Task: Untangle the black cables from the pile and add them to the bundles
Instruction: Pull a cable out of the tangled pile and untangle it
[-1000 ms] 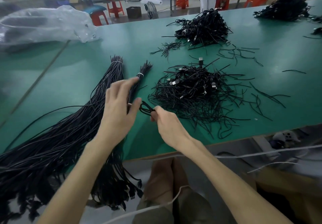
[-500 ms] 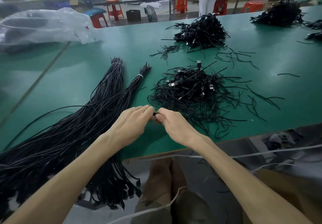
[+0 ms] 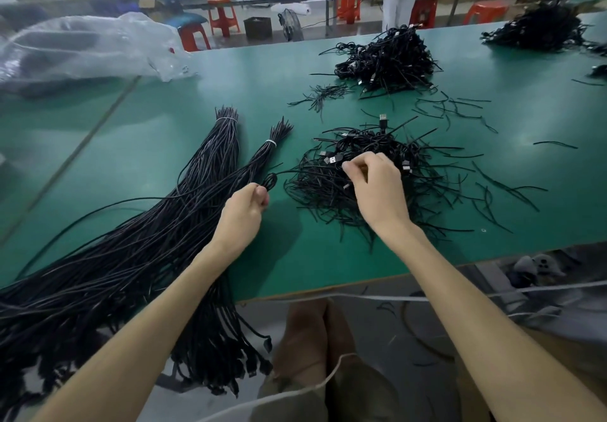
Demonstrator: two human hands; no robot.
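My left grip (image 3: pixel 244 208) holds looped cable (image 3: pixel 295 170); right grip (image 3: pixel 377 188) pinches it, pile (image 3: pixel 433 171) beneath. Limp, light, likely to snag: I'd hold it near the ends.

Soft overhead light; left hand (image 3: pixel 244 206) casts a faint shadow; edges bowed, blurred.

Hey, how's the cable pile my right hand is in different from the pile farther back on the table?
The near pile is low and spread out, loose strands fanning around it; the far pile is heaped taller and tighter. The right hand pinches strands in the near pile; nothing touches the far pile. Both are tangled black cables with connectors showing, on the green table.
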